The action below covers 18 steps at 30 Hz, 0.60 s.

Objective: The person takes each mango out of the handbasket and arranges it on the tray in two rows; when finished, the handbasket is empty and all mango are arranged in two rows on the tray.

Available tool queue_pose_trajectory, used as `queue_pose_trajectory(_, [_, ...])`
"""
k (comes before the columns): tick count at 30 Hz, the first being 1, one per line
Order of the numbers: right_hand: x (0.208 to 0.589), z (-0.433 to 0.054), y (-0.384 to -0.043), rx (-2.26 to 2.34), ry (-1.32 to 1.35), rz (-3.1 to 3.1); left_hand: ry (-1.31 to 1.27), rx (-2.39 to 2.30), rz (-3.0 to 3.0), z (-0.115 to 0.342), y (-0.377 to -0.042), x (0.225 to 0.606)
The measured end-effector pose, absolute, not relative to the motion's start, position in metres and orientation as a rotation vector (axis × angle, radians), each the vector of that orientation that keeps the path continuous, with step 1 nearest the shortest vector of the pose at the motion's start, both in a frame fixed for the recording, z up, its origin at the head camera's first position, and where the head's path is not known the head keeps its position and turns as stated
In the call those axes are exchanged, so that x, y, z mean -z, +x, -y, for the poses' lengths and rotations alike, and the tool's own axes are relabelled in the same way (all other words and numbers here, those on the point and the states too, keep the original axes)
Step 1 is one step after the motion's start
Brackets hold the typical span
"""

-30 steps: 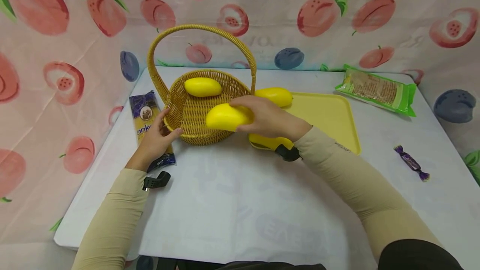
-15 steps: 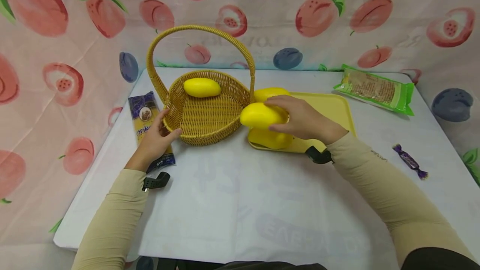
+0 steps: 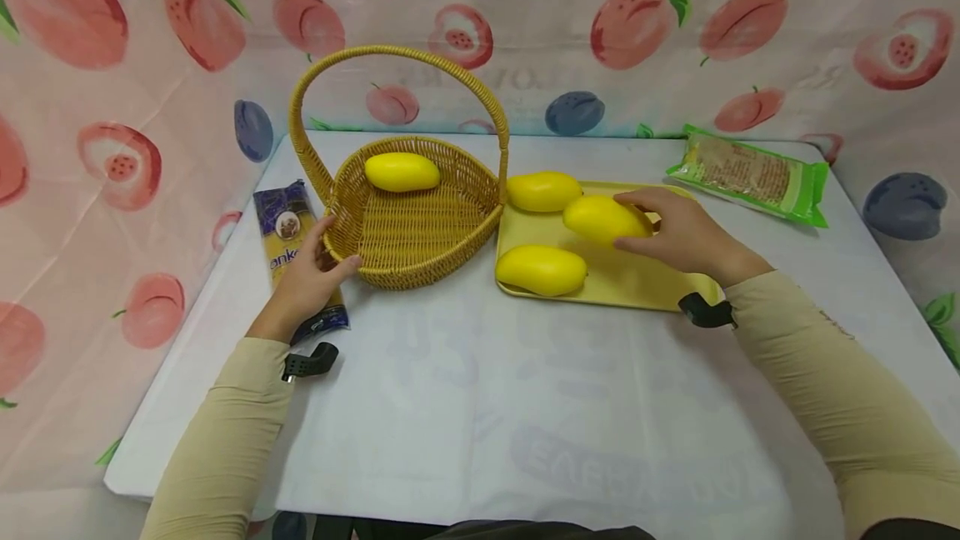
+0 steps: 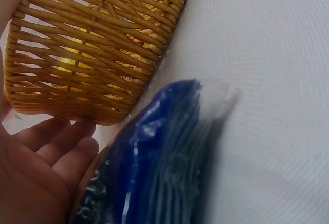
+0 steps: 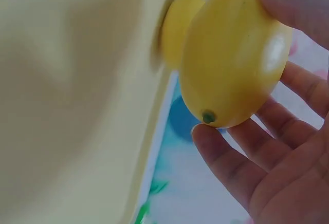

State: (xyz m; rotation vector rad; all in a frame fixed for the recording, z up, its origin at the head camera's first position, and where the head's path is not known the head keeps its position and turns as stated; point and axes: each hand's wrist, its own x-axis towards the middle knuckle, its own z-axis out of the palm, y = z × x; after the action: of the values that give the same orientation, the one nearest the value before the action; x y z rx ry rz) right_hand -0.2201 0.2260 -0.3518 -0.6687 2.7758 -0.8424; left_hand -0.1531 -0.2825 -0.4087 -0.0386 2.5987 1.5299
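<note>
My left hand (image 3: 303, 283) grips the left rim of the yellow wicker basket (image 3: 420, 263), with the thumb at the front edge and the fingers against the outer side. One yellow mango (image 3: 402, 172) lies inside, near the back wall. Over the yellow tray (image 3: 637, 288), my right hand (image 3: 686, 232) holds another mango (image 3: 602, 218) by its right end. The right wrist view shows thumb and fingers on opposite sides of this held mango (image 5: 234, 54), its green stem spot facing the camera. Two more mangoes, a rear one (image 3: 543, 192) and a front one (image 3: 542, 270), lie at the tray's left side.
A blue and gold packet (image 3: 288, 232) lies left of the basket, partly under the left hand. At the back right is a green packet (image 3: 753, 177) with brown contents. The basket's tall handle (image 3: 397, 52) arches upward. A patterned cloth (image 3: 525, 48) hangs behind the white table.
My right hand has moved right with its mango, from above the basket's right side to above the tray. The left hand still holds the basket rim.
</note>
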Motion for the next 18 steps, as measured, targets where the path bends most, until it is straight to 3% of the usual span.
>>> queue_pose_trajectory(18, [0.368,-0.266,-0.244,0.645,-0.49,-2.805,-0.047,-1.532,-2.598,0.282,-0.153,0.409])
